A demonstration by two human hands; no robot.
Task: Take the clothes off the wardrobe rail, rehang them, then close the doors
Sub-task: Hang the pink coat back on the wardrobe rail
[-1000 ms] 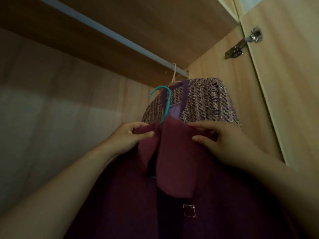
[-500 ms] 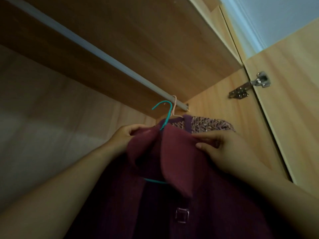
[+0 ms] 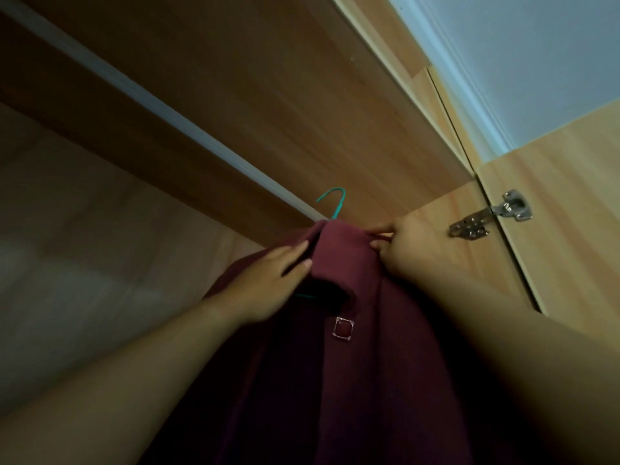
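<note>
Now, holds the maroon coat on its teal hanger high at the right end of the rail, hook just beside the rail and not visibly over it. Presses the left hand flat on the collar's left side, fingers straight and close together; pinches the collar's right fold with the right hand, fingers curled and clamped on the cloth. Looks thick, soft and fairly heavy, so probably sags and slips on so thin a hanger. Better gripped at the shoulders close under the hook than by the loose collar
</note>
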